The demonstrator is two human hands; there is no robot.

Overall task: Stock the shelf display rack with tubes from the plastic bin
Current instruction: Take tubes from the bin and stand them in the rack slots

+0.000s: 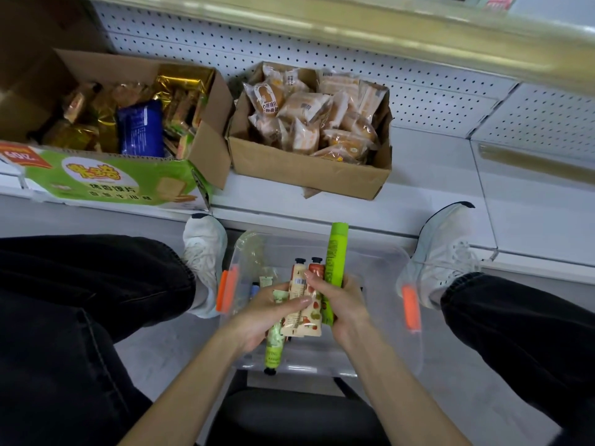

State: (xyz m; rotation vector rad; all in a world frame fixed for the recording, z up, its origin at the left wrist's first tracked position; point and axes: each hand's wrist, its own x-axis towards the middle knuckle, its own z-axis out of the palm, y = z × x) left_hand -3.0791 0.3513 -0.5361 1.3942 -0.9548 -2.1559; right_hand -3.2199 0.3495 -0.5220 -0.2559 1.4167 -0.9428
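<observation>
A clear plastic bin (383,262) with orange latches stands on the floor between my feet. Above it, my left hand (262,317) grips a bunch of small tubes: a pale green one (273,347) with its black cap pointing toward me, plus a cream tube (297,281) and an orange-patterned tube (315,268) with caps pointing away. My right hand (343,304) holds a long bright green tube (335,252) and its fingertips touch the bunch. A few more tubes (264,281) lie in the bin, partly hidden by my hands.
The white bottom shelf (434,175) with pegboard back runs ahead. On it stand a cardboard box of wrapped buns (309,123) and a larger box of gold and blue snack packs (128,114). My shoes (206,246) flank the bin.
</observation>
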